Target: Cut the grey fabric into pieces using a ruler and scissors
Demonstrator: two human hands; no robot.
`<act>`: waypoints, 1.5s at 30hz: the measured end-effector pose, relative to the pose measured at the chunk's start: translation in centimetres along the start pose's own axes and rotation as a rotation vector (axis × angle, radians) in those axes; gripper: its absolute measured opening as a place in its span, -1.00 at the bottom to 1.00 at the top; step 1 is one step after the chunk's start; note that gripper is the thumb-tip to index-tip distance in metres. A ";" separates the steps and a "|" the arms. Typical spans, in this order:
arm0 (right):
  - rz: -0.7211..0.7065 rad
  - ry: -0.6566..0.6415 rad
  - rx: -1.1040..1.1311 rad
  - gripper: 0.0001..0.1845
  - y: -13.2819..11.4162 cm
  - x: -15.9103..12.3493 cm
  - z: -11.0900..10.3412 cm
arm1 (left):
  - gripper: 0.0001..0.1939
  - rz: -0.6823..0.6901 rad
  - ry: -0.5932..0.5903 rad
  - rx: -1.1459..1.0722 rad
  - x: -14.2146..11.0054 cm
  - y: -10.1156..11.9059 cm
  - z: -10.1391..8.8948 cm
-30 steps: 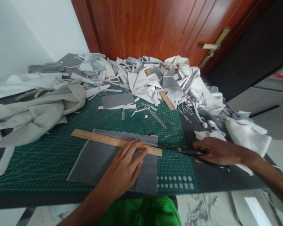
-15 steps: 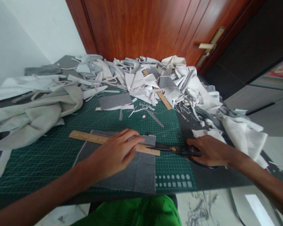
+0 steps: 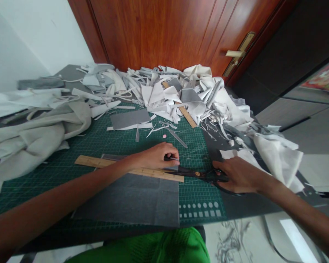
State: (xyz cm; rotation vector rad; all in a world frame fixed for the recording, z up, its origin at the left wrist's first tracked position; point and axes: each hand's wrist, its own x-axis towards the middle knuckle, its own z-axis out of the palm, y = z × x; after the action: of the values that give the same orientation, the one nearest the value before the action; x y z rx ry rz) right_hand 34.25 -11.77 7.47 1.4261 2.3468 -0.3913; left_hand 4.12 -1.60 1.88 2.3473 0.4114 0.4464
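Observation:
My left hand (image 3: 156,156) is closed at the far edge of a wooden ruler (image 3: 98,162), pinching the end of a narrow grey fabric strip (image 3: 112,157). The ruler lies across a dark grey fabric sheet (image 3: 131,199) on a green cutting mat (image 3: 192,146). My right hand (image 3: 239,175) grips black-handled tailor's shears (image 3: 197,174). Their blades point left, and the tips reach the ruler's right end, just below my left fingers. The strip's right end is hidden by my left fingers.
A large heap of white and grey fabric scraps (image 3: 175,98) lies behind the mat against a wooden door (image 3: 153,33). A rumpled beige cloth (image 3: 30,138) sits on the left. A grey fabric rectangle (image 3: 128,118) and a second wooden ruler (image 3: 185,115) lie farther back.
My left hand has lifted off the ruler and moved to its far edge, where it now pinches the strip. The shears stay nearly in place. The view has drifted slightly.

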 end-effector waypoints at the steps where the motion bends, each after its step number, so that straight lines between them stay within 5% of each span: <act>1: -0.003 -0.002 -0.002 -0.77 0.1 0.0 0.0 | -0.80 -0.005 0.009 -0.005 0.0 0.0 0.0; 45: -0.043 0.076 -0.078 -0.76 0.1 0.9 0.6 | -0.82 -0.064 -0.015 -0.124 -0.1 -0.1 -0.1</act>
State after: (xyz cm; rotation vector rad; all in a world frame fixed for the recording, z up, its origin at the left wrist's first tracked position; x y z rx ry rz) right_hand 34.05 -11.31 6.52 1.3789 2.4287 -0.2580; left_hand 4.03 -1.48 1.82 2.2095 0.4381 0.4115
